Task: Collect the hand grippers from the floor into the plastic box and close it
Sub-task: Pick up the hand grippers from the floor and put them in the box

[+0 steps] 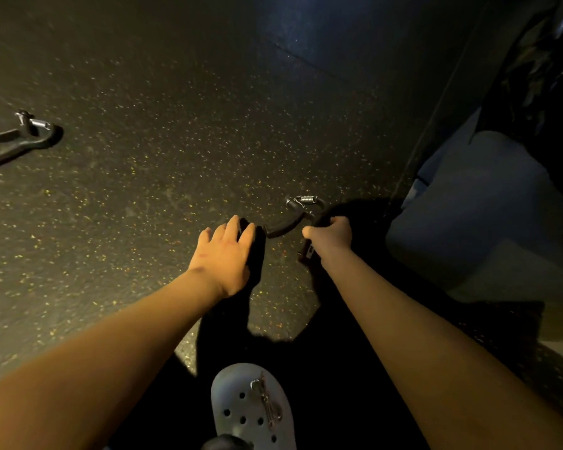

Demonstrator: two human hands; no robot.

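Speckled floor (176, 92), early stage: right hand (330, 233) grips near gripper (293, 219), left hand (223, 254) spread beside it; far gripper (20, 138) uncollected.

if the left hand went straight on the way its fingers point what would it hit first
Probably the near handle of the hand gripper, just beyond the left hand; depth is unclear, so it may pass onto floor.

Dark yellow-flecked floor (176, 157), black hand gripper (285, 226), pale grey clog (241, 404)
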